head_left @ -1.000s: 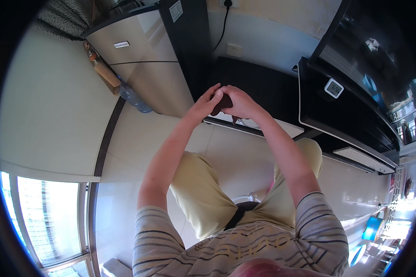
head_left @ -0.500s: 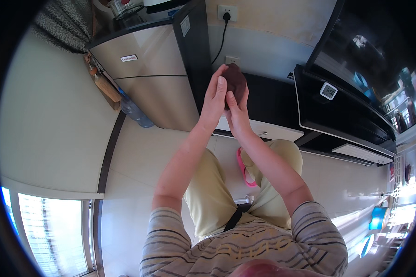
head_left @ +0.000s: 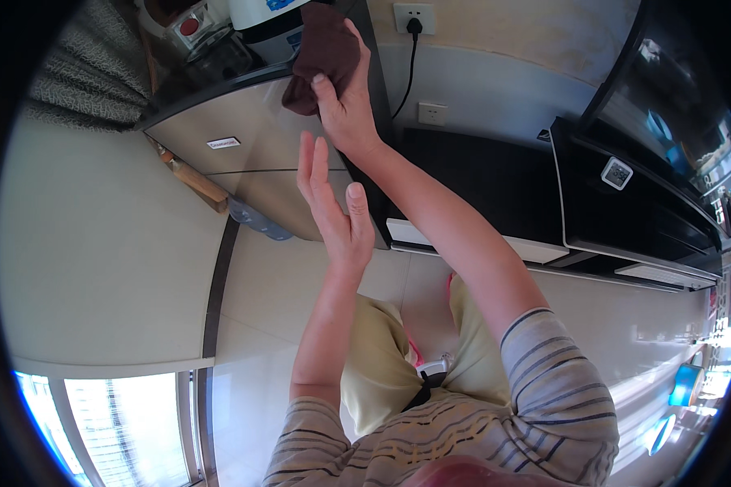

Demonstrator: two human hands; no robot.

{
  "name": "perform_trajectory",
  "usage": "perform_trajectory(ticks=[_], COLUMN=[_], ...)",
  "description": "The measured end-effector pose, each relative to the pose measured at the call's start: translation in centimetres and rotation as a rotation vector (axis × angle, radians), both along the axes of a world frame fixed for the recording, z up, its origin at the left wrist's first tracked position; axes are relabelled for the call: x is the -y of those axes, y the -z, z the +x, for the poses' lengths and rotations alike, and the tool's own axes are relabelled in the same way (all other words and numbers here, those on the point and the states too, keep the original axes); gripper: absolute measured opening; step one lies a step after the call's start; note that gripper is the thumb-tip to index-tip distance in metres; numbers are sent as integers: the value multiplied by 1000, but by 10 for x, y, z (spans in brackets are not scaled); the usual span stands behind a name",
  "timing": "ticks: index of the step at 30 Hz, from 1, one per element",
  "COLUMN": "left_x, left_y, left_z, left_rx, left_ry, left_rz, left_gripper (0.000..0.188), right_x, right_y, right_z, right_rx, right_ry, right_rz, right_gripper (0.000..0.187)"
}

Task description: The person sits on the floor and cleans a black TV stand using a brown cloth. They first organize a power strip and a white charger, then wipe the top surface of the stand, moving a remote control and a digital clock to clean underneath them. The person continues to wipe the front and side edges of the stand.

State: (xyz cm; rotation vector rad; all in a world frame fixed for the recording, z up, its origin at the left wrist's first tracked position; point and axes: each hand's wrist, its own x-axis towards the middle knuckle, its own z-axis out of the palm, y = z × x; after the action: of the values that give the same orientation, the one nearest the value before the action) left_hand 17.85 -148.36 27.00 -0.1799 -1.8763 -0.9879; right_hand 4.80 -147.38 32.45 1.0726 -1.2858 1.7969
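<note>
A dark brown cloth (head_left: 326, 53), folded and hanging limp, is in my right hand (head_left: 351, 114). The thumb presses on its near side and the fingers go behind it. Cloth and hand are up at the top right edge of the small fridge (head_left: 260, 122), and whether the cloth touches the fridge cannot be told. Below, my left hand (head_left: 337, 215) is raised in front of the fridge door, its fingers straight and the thumb apart, with nothing in it.
On the fridge top stand a white appliance (head_left: 264, 12) and a glass vessel (head_left: 223, 57). To the right are a low black cabinet (head_left: 471, 178) and a television (head_left: 666, 89). A power cord (head_left: 408, 77) hangs from the wall socket. A wooden-handled object (head_left: 191, 178) hangs left of the fridge.
Both hands held the cloth together before. Now the left hand has let go and moved down and left, while the right has carried the cloth up and left to the fridge top.
</note>
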Motion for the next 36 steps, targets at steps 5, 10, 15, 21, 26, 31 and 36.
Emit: perform_trajectory(ticks=[5, 10, 15, 21, 26, 31, 36], left_x=[13, -1, 6, 4, 0, -2, 1], left_y=[-7, -3, 14, 23, 23, 28, 38], left_z=[-13, -41, -37, -47, -55, -61, -55], left_rx=[120, 68, 42, 6, 31, 13, 39], left_ry=[-66, -108, -111, -230, -231, -216, -253], left_rz=[-272, -366, -308, -398, -433, -379, -486], left_gripper=[63, 60, 60, 59, 55, 60, 58], right_x=[29, 7, -2, -27, -4, -15, -37], right_y=[-8, 0, 61, 79, 60, 170, 190], right_z=[-110, -228, -77, -54, -172, -161, -55], right_rx=[225, 263, 226, 26, 246, 518, 526], right_ry=[-258, 143, -13, 150, 81, 28, -157], right_rz=[-254, -84, 69, 328, -60, 223, 350], right_gripper=[39, 37, 50, 70, 57, 59, 69])
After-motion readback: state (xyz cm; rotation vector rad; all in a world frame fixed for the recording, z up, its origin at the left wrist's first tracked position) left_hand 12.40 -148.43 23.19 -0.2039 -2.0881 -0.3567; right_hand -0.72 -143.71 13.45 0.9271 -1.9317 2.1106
